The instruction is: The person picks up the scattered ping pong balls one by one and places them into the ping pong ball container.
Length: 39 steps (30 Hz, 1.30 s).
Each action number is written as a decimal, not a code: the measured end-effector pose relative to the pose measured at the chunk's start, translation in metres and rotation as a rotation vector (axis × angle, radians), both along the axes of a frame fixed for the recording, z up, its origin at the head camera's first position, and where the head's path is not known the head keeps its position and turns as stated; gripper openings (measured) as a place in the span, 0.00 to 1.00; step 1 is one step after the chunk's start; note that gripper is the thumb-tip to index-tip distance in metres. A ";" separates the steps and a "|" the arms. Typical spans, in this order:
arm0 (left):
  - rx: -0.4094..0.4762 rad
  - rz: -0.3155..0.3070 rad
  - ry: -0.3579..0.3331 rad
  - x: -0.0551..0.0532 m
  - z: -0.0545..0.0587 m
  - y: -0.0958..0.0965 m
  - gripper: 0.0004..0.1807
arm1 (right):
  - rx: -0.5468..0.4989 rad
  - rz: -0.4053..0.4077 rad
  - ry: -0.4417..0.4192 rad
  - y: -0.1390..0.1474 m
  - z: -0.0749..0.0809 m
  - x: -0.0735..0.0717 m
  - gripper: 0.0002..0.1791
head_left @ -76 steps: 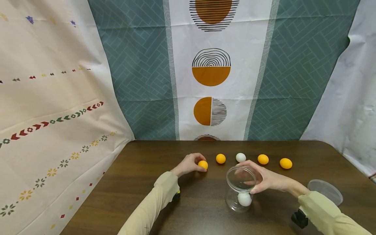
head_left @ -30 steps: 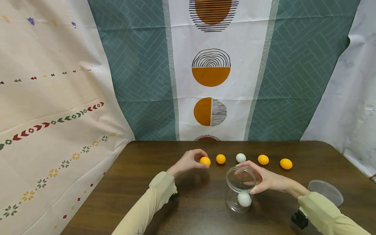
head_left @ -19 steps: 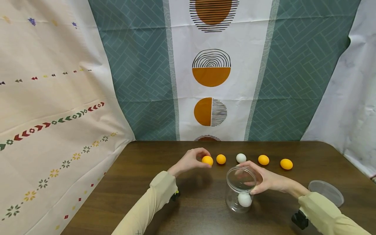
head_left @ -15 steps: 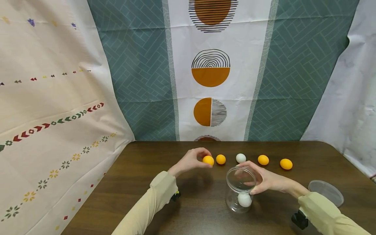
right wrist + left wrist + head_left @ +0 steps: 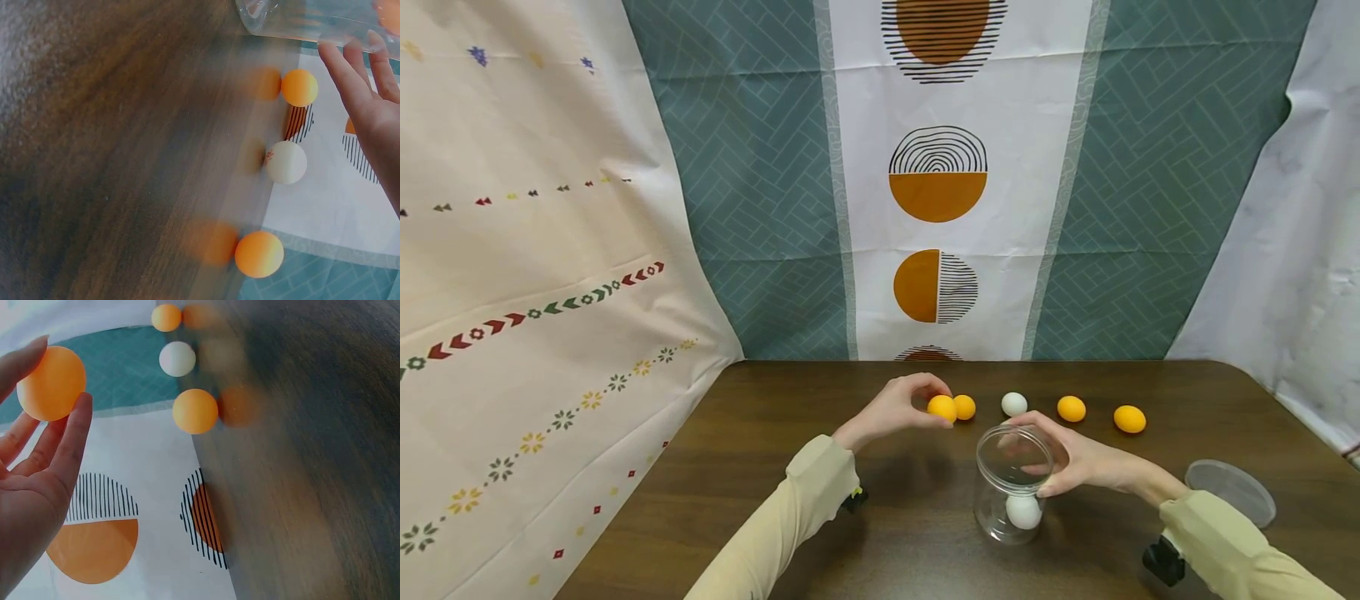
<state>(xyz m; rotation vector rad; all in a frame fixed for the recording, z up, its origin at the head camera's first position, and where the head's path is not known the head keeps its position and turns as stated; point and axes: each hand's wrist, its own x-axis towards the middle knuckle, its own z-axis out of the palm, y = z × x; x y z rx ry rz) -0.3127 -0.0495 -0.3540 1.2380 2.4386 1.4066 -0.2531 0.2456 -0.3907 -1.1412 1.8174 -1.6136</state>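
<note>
My left hand (image 5: 897,410) pinches an orange ping-pong ball (image 5: 942,408) between thumb and fingers, raised over the table. In the left wrist view that ball (image 5: 52,384) sits at the fingertips, off the tabletop. My right hand (image 5: 1078,454) grips a clear plastic jar (image 5: 988,504) near its open mouth, from the right side. A white ping-pong ball (image 5: 1023,512) shows low inside the jar. The right wrist view has the fingers (image 5: 340,69) against the jar's wall (image 5: 294,28).
Behind the hands, a row of balls lies on the dark wooden table (image 5: 737,500): an orange ball (image 5: 966,407), a white ball (image 5: 1014,404), another orange ball (image 5: 1071,408) and a third orange one (image 5: 1130,419). The clear lid (image 5: 1231,492) lies by the right forearm.
The left hand has lifted the orange ping-pong ball off the table and carried it right, so that it now overlaps the nearest orange ball in the head view. Right hand and jar stay put.
</note>
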 end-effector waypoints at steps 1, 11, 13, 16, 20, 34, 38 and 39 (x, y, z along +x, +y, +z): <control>-0.001 -0.004 0.003 0.000 0.000 0.000 0.17 | 0.002 -0.001 -0.005 0.000 0.000 0.000 0.39; 0.038 -0.062 -0.009 0.022 0.023 0.005 0.17 | 0.026 -0.009 -0.032 0.000 0.001 0.001 0.40; 0.051 -0.079 -0.022 0.030 0.033 0.007 0.17 | 0.030 -0.011 -0.031 0.000 0.001 0.001 0.40; 0.060 -0.095 -0.027 0.034 0.036 0.010 0.17 | 0.034 -0.010 -0.032 0.000 0.001 0.001 0.39; 0.076 -0.119 -0.029 0.034 0.036 0.014 0.16 | 0.032 -0.006 -0.030 0.000 0.002 0.001 0.39; 0.071 -0.186 -0.003 0.026 0.026 0.029 0.17 | 0.038 -0.005 -0.027 0.000 0.003 0.000 0.39; 0.066 -0.208 0.001 0.030 0.030 0.033 0.17 | 0.033 0.011 -0.007 0.000 0.003 0.000 0.39; 0.065 -0.214 0.000 0.031 0.031 0.034 0.18 | 0.033 0.011 -0.004 0.000 0.003 0.000 0.39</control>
